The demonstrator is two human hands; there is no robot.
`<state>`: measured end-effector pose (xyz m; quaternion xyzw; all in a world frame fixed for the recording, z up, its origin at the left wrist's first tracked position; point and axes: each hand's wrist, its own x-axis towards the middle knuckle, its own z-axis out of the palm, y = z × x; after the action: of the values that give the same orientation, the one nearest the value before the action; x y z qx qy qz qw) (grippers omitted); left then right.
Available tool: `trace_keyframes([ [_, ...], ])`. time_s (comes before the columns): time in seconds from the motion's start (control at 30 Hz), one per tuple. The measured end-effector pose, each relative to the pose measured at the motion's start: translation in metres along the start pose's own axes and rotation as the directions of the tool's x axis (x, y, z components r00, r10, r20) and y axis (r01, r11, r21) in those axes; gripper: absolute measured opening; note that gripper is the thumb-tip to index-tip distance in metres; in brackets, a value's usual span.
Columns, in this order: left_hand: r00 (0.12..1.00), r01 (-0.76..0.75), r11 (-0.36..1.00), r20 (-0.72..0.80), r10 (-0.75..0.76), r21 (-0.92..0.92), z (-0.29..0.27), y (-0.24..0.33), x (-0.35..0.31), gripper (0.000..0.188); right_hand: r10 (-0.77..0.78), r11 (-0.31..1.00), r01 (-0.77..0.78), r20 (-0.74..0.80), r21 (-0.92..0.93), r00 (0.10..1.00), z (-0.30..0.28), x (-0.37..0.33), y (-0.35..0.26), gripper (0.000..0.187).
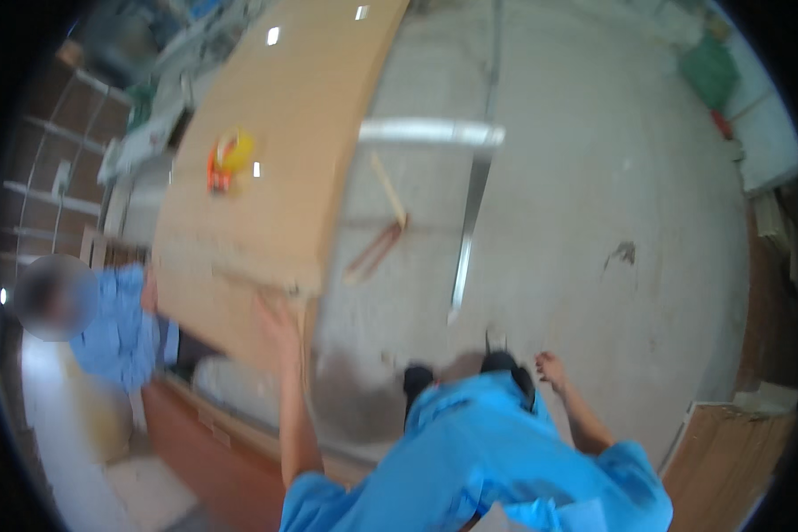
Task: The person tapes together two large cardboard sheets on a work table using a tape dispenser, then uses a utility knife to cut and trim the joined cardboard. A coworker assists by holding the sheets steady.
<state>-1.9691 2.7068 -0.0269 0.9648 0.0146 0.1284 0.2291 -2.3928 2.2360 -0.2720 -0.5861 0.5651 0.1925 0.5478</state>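
Observation:
My left hand (277, 326) lies with its fingers stretched out on the near end of a long, flat cardboard box (266, 222), by its right corner. A dark seam or tear crosses the cardboard just beyond my fingertips. Farther up the box sits a red tape dispenser with a yellow roll of tape (229, 161). Away from the box, my right hand (551, 369) hangs over the floor at my right side, fingers loosely bent and apart, with nothing seen in it. Both hands are somewhat blurred.
Another person in a blue shirt (122, 324) stands at the left, a hand at the box's left edge. On the grey floor (585, 204) lie wooden strips (387, 193) and a pale bar (430, 132). Flat cardboard (723, 461) leans at the lower right.

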Motion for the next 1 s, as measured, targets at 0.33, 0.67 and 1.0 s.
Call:
trace_keyframes([
  [0.33,0.834,0.458,0.806,0.494,-0.244,-0.376,0.063,0.065,-0.329,0.058,0.218,0.976,-0.218,0.165,-0.017,0.962,-0.147,-0.062,0.085,0.029],
  [0.67,0.653,0.699,0.632,0.660,-0.371,-0.336,0.125,-0.063,-0.450,0.047,0.105,0.984,-0.083,0.133,-0.160,0.986,-0.160,-0.095,0.046,0.028],
  [1.0,0.602,0.735,0.625,0.679,-0.421,-0.263,0.112,-0.109,-0.443,0.046,0.038,0.968,0.014,0.201,-0.251,0.979,-0.106,-0.130,0.031,0.027],
])
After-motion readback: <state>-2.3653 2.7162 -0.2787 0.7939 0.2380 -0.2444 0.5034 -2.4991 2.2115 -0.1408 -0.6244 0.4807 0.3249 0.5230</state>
